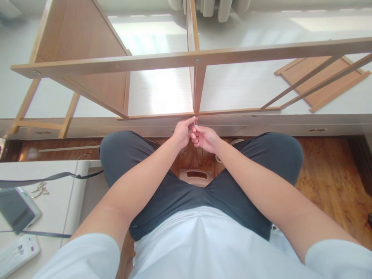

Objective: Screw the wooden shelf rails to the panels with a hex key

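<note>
Both hands meet just below the near lower rail of a light-brown wooden frame (162,115), beneath its middle post (199,89). My left hand (182,134) is closed, thumb and forefinger pinched near the post's foot; what lies between them is too small to make out. My right hand (205,138) is closed too, its fingers curled against the left hand's. A thin, pale, rod-like piece (195,123) rises from the right fingertips, its kind unclear. Along the frame's top bar, a round metal fastener (197,60) sits above the post.
The frame stands on a white ledge (162,89), with a wooden panel (93,58) fitted at left. A slatted wooden panel (322,79) lies at right. On the white surface at left are a phone-like device (17,209), small metal pieces (40,189) and a black strap (58,176).
</note>
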`<state>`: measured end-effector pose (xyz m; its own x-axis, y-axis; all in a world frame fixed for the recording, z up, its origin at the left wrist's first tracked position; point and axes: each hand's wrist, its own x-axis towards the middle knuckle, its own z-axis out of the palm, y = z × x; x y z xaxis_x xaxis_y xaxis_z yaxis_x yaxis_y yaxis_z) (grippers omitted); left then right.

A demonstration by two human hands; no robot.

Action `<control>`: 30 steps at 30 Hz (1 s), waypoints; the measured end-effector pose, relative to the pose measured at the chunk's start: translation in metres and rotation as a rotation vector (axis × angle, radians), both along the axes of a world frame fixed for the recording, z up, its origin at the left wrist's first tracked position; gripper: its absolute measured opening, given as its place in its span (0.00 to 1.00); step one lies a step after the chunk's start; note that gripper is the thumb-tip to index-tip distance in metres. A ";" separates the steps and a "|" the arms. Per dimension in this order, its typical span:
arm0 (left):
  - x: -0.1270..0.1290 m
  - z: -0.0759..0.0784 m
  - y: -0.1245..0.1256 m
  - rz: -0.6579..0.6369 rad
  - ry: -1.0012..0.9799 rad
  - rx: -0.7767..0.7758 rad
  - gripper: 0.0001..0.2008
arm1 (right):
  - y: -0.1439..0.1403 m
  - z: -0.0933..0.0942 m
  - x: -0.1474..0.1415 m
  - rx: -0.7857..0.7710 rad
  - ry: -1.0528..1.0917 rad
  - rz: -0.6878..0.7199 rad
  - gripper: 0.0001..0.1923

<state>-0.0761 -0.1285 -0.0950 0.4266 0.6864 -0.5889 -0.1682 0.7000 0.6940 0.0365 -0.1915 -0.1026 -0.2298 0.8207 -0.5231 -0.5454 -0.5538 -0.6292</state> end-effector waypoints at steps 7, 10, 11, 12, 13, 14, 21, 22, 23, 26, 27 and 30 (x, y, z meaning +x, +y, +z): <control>-0.002 0.000 0.000 -0.006 0.023 0.030 0.13 | -0.001 0.001 -0.003 -0.023 0.046 -0.018 0.15; -0.003 0.000 -0.001 -0.001 0.016 0.043 0.15 | -0.002 0.000 -0.005 -0.006 0.010 -0.009 0.17; -0.003 0.000 -0.002 -0.002 0.013 0.045 0.16 | -0.002 -0.001 -0.005 0.004 -0.009 -0.008 0.18; -0.004 -0.001 -0.002 -0.004 0.009 0.048 0.16 | -0.003 -0.002 -0.005 0.020 -0.029 -0.011 0.19; -0.004 -0.001 -0.003 -0.007 0.002 0.053 0.16 | -0.003 -0.003 -0.006 0.039 -0.048 -0.018 0.20; -0.003 -0.002 -0.003 -0.011 -0.007 0.059 0.16 | -0.003 -0.003 -0.006 0.059 -0.064 -0.028 0.21; -0.002 -0.007 -0.003 0.030 -0.011 0.055 0.17 | -0.005 -0.003 -0.010 0.131 -0.206 -0.087 0.21; -0.002 -0.007 -0.003 0.032 -0.011 0.053 0.17 | -0.005 -0.003 -0.011 0.143 -0.231 -0.092 0.21; -0.002 -0.007 -0.003 0.031 -0.014 0.051 0.18 | -0.005 -0.003 -0.011 0.158 -0.258 -0.096 0.21; -0.001 -0.006 -0.003 0.023 -0.025 0.040 0.19 | -0.006 -0.004 -0.013 0.211 -0.364 -0.111 0.20; -0.001 -0.006 -0.003 0.021 -0.028 0.034 0.19 | -0.006 -0.006 -0.014 0.230 -0.404 -0.119 0.20; 0.001 -0.005 -0.004 0.022 -0.030 0.031 0.16 | -0.006 -0.009 -0.015 0.272 -0.504 -0.124 0.19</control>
